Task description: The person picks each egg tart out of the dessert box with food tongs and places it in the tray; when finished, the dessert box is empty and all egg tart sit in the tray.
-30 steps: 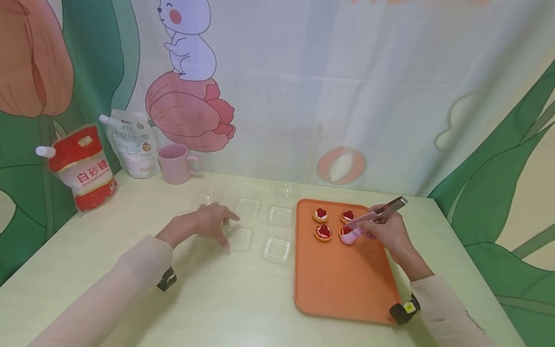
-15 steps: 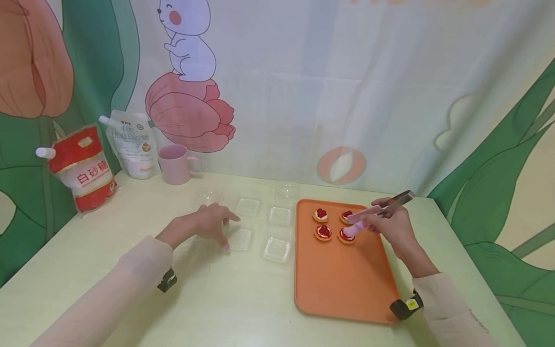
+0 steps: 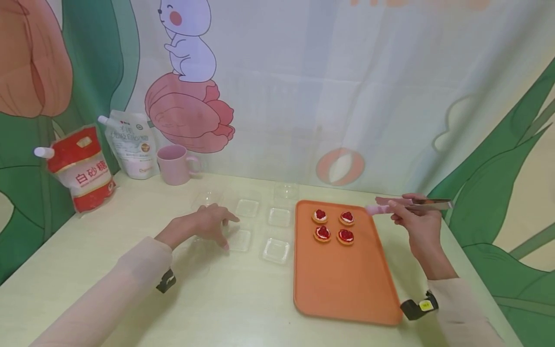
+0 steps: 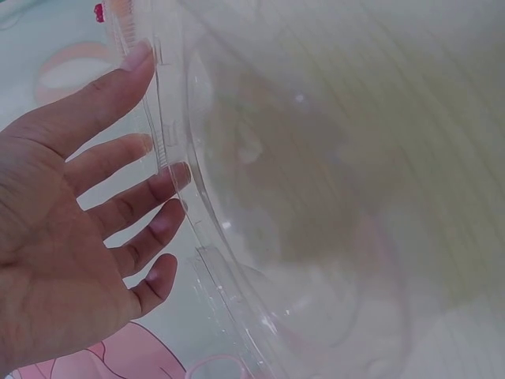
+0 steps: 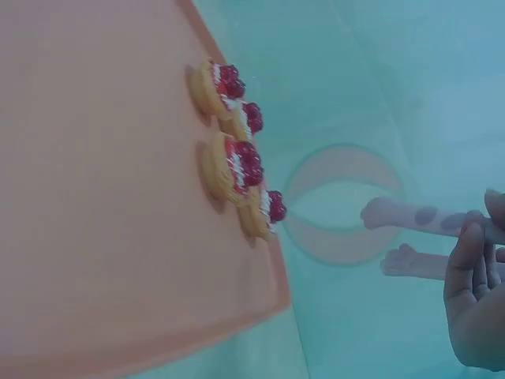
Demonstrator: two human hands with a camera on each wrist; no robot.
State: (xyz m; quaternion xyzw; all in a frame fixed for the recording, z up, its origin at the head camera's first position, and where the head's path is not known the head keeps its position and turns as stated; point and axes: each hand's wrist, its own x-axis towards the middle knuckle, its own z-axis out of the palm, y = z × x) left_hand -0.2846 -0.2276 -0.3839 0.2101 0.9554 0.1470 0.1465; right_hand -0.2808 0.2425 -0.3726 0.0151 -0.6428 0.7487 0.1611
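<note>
My right hand [image 3: 420, 231] pinches a pair of tongs [image 3: 378, 209] with pink paw-shaped tips, held over the right back edge of the orange tray [image 3: 342, 289]. Nothing sits between the tips, which stand apart in the right wrist view. Several small tarts [image 3: 323, 234] with red berries and white cream are grouped on the tray's back half. My left hand [image 3: 210, 222] is spread with loosely bent fingers among clear plastic boxes [image 3: 276, 250]. In the left wrist view its fingertips [image 4: 180, 174] are right at the rim of one clear box [image 4: 292, 205].
Behind the left hand stand a pink mug [image 3: 174, 166], a white pouch [image 3: 132, 144] and a red-and-white sugar bag [image 3: 88, 168]. A printed curtain [image 3: 277, 96] hangs along the table's back edge. The boxes lie left of the tray.
My right hand has lifted the tongs off the front right tart and moved them right and back, past the tray's edge. The tarts stay on the tray. My left hand has kept still.
</note>
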